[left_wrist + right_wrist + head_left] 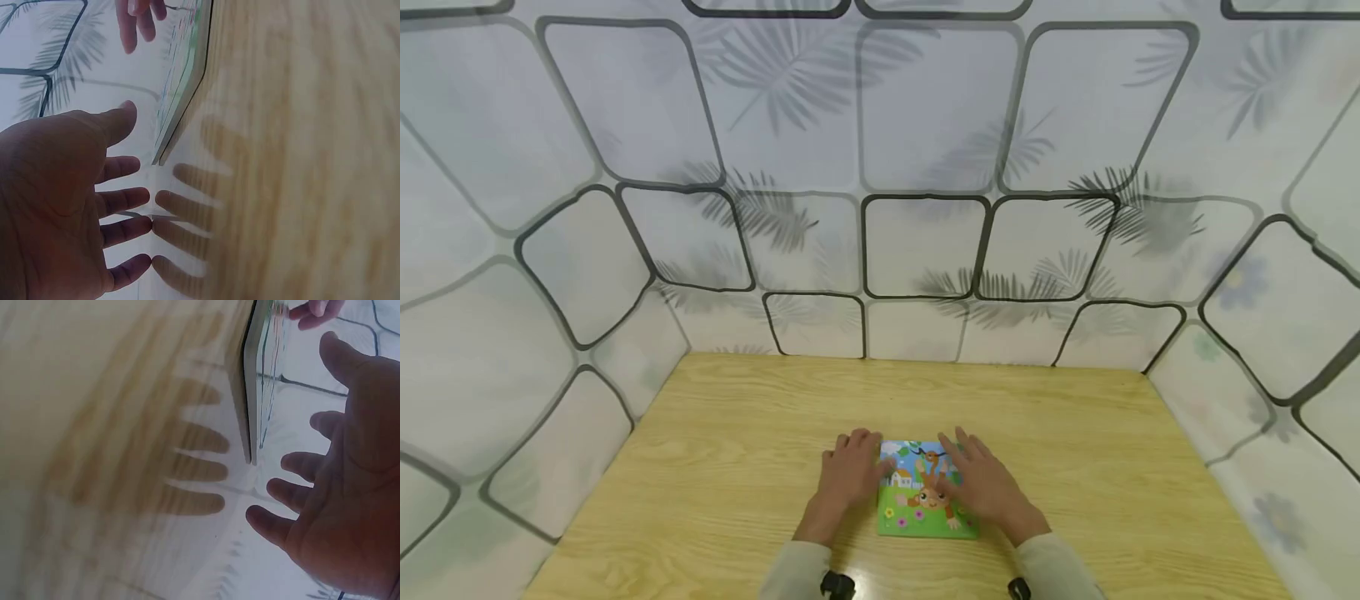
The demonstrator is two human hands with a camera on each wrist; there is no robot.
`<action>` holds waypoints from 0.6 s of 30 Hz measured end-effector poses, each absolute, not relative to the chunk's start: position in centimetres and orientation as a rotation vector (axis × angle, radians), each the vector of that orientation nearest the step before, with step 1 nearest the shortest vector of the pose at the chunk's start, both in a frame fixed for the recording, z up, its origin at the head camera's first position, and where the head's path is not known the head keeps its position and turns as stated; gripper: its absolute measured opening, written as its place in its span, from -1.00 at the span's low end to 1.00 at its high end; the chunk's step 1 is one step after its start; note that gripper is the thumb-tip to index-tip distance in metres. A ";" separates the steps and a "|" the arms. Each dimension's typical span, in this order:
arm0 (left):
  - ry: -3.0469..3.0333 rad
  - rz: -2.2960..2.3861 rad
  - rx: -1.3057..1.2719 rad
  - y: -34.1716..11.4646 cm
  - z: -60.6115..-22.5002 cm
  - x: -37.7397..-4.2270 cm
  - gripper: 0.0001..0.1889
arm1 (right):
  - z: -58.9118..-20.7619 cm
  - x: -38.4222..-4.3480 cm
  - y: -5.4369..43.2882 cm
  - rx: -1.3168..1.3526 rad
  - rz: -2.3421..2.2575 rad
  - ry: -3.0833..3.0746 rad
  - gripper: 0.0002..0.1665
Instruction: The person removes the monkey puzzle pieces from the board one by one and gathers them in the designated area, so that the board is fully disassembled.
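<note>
A thin square picture board (pixel 917 521) lies flat on the table, printed with cartoon animals, a small house, flowers and green grass. My left hand (pixel 852 471) is at its left side, the thumb over the board's edge in the head view. Over the right side hovers my right hand (pixel 988 483), hiding part of the picture. In the left wrist view the left hand (pixel 56 194) has spread, extended fingers, and their tips reach close to the tabletop beside the board (pixel 184 81). Spread fingers also show on the right hand (pixel 344 469) in the right wrist view, beside the board's edge (pixel 253 394).
The wooden table (pixel 745 417) reflects the hands and fingers. Patterned panels with dark outlines and leaf prints (pixel 925 250) rise behind the table and along both sides. A dark strap (pixel 837 585) sits on the left wrist, another (pixel 1018 588) on the right.
</note>
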State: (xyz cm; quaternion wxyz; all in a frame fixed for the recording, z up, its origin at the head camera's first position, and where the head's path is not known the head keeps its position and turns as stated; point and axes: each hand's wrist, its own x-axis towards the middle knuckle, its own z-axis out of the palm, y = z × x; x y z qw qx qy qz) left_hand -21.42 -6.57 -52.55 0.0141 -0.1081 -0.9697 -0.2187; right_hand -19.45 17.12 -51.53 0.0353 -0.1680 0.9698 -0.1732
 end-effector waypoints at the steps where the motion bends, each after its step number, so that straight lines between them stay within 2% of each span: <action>1: -3.016 -0.669 -0.346 -6.5 -52.6 -21.4 -0.49 | -51.4 -19.3 17.0 -0.525 -0.548 2.968 -0.14; 18: -3.012 -0.587 -0.345 -5.2 -52.4 -21.5 -0.56 | -51.7 -19.0 16.2 -0.656 -0.457 2.873 -0.20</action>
